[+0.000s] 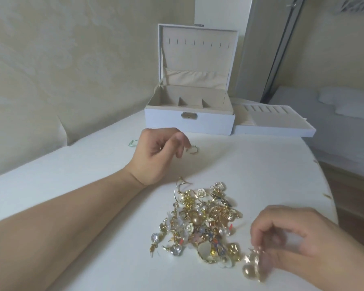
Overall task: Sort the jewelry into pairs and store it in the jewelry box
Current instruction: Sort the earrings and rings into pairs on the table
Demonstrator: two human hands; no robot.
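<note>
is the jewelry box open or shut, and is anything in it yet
Open: the jewelry box has its lid upright, and the visible compartments look empty.

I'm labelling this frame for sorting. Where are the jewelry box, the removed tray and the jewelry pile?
jewelry box point(166, 120): head view, on its white front wall left of the clasp.
removed tray point(275, 130): head view, on its front rim.
jewelry pile point(200, 221): head view, on the heap's middle.

A heap of gold and pearl jewelry lies on the white table. The left hand hovers with curled fingers beside a small hoop earring. The right hand, blurred, pinches a gold earring. Behind stands the open white jewelry box, with a tray just beside it.
</note>
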